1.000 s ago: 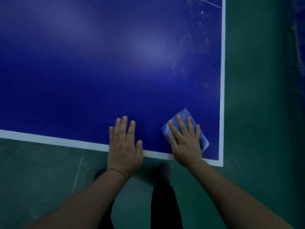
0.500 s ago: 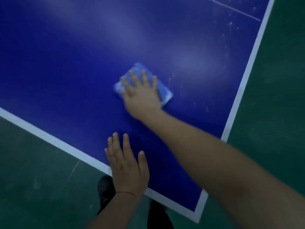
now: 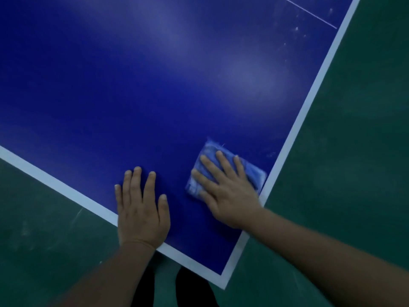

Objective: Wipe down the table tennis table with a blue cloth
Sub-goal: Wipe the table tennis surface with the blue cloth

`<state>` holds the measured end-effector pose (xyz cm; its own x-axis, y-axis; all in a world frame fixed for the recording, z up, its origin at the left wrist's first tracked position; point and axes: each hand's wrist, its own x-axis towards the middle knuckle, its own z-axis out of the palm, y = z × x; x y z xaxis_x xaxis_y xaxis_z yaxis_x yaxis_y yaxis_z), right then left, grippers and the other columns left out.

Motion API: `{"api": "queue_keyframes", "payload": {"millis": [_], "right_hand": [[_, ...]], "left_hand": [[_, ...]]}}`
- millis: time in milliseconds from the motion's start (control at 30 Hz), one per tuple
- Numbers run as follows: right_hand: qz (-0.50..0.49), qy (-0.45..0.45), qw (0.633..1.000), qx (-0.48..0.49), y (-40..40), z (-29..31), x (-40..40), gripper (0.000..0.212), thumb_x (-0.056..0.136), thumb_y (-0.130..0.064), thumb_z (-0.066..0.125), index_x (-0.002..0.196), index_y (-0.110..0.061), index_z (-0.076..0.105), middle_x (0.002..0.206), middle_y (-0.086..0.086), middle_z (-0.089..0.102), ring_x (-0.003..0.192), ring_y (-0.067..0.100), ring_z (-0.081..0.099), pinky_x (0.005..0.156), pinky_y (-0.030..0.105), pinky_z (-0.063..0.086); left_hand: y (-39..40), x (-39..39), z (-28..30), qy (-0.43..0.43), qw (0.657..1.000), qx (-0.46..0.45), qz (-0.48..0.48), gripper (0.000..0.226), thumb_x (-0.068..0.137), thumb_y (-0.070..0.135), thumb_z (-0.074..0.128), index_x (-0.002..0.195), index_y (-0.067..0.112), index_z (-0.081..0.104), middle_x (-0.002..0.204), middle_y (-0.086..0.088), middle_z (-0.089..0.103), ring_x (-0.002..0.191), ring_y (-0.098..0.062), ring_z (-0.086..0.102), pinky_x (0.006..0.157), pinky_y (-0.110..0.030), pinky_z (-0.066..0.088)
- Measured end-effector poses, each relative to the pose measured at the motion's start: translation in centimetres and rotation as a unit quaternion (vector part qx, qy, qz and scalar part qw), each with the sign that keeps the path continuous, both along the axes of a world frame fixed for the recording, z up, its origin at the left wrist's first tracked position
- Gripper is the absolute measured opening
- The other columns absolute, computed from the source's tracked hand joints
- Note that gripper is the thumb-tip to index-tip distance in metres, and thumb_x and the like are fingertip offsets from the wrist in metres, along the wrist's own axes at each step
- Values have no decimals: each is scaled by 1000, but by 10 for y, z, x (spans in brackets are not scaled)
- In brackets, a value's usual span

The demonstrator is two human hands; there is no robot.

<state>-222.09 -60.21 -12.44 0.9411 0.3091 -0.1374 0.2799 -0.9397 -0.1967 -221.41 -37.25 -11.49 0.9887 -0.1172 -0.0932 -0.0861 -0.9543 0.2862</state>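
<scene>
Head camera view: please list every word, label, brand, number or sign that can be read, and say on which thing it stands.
None: no readable text in this view.
Table tennis table: only white edge lines and a thin white line, no lettering.
Blue cloth under the right hand: no label visible.
Left hand: nothing written.

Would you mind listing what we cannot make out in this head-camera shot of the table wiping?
- Cloth: its middle lies hidden under the right hand; its edges are blurred.
- Table: its far end is cut off by the top and left edges of the head view.
- White specks near the far line: too small to identify.
- Feet: mostly hidden behind the left hand and the table corner.
</scene>
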Motion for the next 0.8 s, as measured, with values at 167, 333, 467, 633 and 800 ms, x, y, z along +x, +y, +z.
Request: {"api": "queue_keyframes", "payload": {"millis": [167,333,467,633,800], "right_hand": [[-259,-8,965,-32,-123,10,125,58,101,-52,19,155,-33,27,166,0,14,153,32,5,120,59,0],[-333,-29,942,-20,-95,8,95,57,102,-50,22,155,-31,28,166,1,14,152,33,6,121,58,2],[-96,3,995,-18,-17,5,-59,53,104,-50,23,156,-36,22,167,1,10,153,34,3,120,60,1],[-188,-24,982,-17,-84,8,24,54,102,-44,32,152,-25,37,163,9,24,149,41,15,117,63,11],[-394,-12,919,-23,-115,6,86,57,103,-50,20,157,-32,21,167,1,8,153,32,0,121,57,-2]], "left_hand": [[-1,-1,-2,5,1000,19,3,62,98,40,25,150,8,35,161,-17,20,152,-29,7,123,-46,-2],[-2,0,-1,15,1000,20,2,62,98,40,26,150,9,33,162,-16,18,152,-29,4,123,-46,-4],[-1,0,-3,21,1000,20,2,63,98,42,25,151,10,31,163,-15,15,152,-28,1,123,-46,-6],[0,0,-3,22,1000,18,2,64,97,43,24,153,12,27,164,-13,11,152,-25,-3,122,-44,-10],[0,-1,-4,13,1000,1,1,64,97,44,23,153,12,27,163,-15,12,152,-28,0,122,-47,-6]]}}
